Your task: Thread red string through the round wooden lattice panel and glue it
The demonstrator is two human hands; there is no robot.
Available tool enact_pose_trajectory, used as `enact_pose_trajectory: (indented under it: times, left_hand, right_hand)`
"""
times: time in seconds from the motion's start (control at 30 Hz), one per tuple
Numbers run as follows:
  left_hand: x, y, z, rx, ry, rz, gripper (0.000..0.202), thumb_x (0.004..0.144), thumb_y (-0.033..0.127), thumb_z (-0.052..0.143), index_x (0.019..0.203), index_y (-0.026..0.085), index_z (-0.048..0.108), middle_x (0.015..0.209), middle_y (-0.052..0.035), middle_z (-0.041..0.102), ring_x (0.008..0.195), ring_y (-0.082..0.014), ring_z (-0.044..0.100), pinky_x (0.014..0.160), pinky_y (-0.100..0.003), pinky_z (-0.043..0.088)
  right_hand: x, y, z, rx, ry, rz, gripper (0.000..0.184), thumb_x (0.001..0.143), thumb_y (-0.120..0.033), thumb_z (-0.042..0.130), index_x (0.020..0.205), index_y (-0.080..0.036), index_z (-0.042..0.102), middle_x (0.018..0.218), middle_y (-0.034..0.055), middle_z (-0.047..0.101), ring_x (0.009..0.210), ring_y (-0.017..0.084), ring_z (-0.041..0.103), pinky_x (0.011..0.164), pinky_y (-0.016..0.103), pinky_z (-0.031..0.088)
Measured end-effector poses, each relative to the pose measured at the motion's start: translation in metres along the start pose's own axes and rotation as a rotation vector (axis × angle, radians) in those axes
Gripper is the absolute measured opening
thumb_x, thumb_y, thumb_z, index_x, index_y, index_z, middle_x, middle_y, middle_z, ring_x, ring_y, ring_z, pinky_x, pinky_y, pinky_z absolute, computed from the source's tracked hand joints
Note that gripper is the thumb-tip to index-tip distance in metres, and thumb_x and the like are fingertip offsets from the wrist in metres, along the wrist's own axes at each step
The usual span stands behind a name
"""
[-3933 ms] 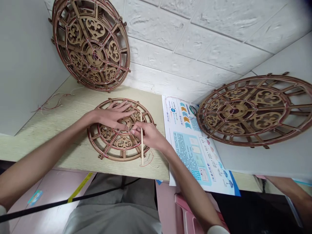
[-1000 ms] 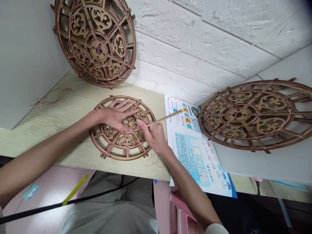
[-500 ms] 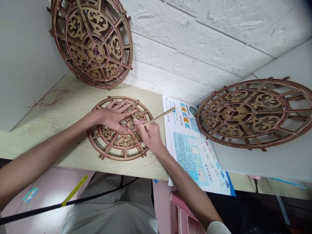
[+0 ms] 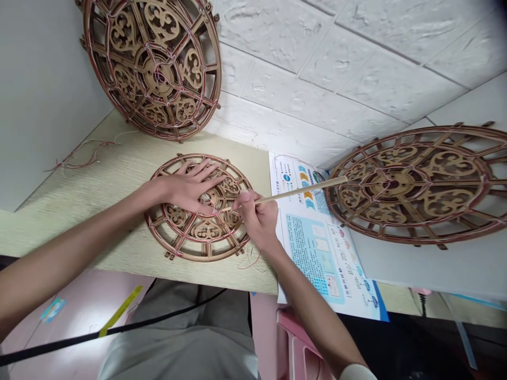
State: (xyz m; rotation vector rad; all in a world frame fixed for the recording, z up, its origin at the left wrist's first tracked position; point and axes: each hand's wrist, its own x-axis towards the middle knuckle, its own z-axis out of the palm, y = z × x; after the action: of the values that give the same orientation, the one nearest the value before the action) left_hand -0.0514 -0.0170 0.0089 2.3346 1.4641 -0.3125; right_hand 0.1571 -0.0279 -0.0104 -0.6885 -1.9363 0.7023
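A round carved wooden fretwork disc (image 4: pixel 186 240) with red thread along its ribs lies flat on the pale wooden table (image 4: pixel 103 174). My left hand (image 4: pixel 188 187) rests flat on the disc's upper middle, fingers spread. My right hand (image 4: pixel 259 219) is closed in a pinch on a thin wooden stick (image 4: pixel 303 190) at the disc's right side. The stick points right and slightly up, over the printed sheet. Thin red thread (image 4: pixel 249 262) trails below my right wrist.
A second fretwork disc (image 4: pixel 152 66) leans against the white wall at the back left. A third disc (image 4: pixel 420 182) lies on a white surface at the right. A blue-printed instruction sheet (image 4: pixel 320 248) lies between. Loose thread (image 4: pixel 79 155) lies at the far left. A pink stool (image 4: pixel 297 343) stands below.
My right hand has swung the stick from pointing down across the disc to pointing right, then slid along it so more stick reaches towards the right disc. My left hand has stayed put.
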Motion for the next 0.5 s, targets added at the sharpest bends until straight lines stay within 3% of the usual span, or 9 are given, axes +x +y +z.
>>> enact_pose_trajectory:
  times: [0.2, 0.5]
  left_hand:
    - [-0.0015, 0.0057, -0.0040, -0.020, -0.001, -0.017, 0.104, 0.090, 0.074, 0.051, 0.168, 0.022, 0.006, 0.170, -0.0115, -0.011, 0.157, -0.0381, -0.011, 0.124, -0.060, -0.005]
    - [-0.0018, 0.0061, -0.0046, -0.023, 0.001, -0.015, 0.106, 0.088, 0.076, 0.051, 0.168, 0.021, 0.008, 0.170, -0.0112, -0.013, 0.157, -0.0389, -0.011, 0.125, -0.059, -0.005]
  right_hand:
    - [-0.0019, -0.0012, 0.0010, -0.033, -0.076, -0.038, 0.053, 0.107, -0.039, 0.045, 0.059, -0.016, 0.048, 0.048, -0.0049, 0.039, 0.041, 0.005, 0.036, 0.045, 0.022, 0.027]
    - [-0.0025, 0.0034, 0.0026, -0.103, -0.112, 0.038, 0.055, 0.107, -0.048, 0.043, 0.063, -0.017, 0.051, 0.052, -0.0033, 0.040, 0.046, 0.007, 0.037, 0.050, 0.025, 0.030]
